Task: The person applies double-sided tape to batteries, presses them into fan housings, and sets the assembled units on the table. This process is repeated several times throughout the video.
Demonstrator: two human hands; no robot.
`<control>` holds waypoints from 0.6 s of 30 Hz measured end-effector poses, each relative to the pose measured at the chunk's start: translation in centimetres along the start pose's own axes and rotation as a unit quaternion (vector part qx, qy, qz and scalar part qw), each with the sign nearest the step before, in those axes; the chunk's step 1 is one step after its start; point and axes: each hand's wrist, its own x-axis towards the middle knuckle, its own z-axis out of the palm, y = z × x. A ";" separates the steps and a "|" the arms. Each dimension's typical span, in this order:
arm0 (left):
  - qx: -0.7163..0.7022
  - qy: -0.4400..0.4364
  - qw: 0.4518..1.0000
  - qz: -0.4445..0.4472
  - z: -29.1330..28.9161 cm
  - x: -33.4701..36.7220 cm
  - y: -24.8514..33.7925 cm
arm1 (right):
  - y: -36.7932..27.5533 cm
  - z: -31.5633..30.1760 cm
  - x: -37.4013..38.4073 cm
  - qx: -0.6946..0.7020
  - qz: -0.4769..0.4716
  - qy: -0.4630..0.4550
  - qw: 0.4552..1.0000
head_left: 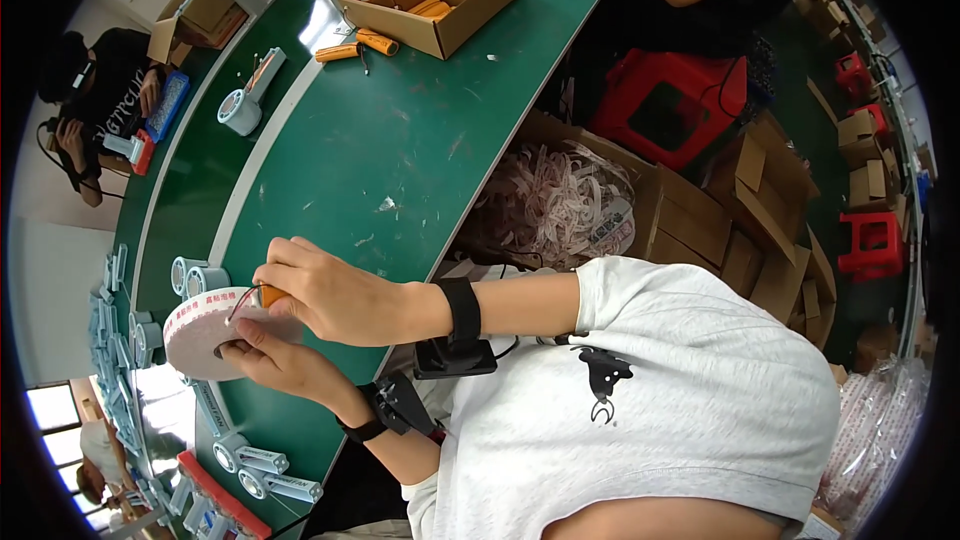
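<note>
My left hand [282, 366] grips a large roll of white double-sided tape [192, 338] with red printing on its outer edge. Its thumb lies near the rim, and its fingers reach to the core hole. Just above it, my right hand [328, 292] pinches an orange cylindrical battery [270, 295] against the roll's edge. Thin red and black wires [240, 302] run from the battery across the roll's face. Most of the battery is hidden by my right fingers. Both hands are over the left side of the green bench [350, 170].
A cardboard box of orange batteries [440, 15] stands at the far end, with two loose batteries [358, 46] beside it. Light-blue fan parts [250, 460] lie along the left. A carton of peeled strips [560, 200] and a red stool [670, 105] stand right of the bench. Co-workers sit nearby.
</note>
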 end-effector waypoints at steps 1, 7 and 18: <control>0.098 0.005 0.995 0.028 -0.3 0.1 -0.2 | -0.2 0.3 0.2 -0.032 -0.014 0.021 0.999; 0.333 0.035 0.938 0.093 -0.5 0.8 -2.7 | 0.0 -0.7 1.2 0.124 0.139 0.062 0.981; 0.358 -0.049 0.921 0.145 0.7 0.8 -2.9 | 2.6 1.5 3.4 0.326 0.205 0.147 0.911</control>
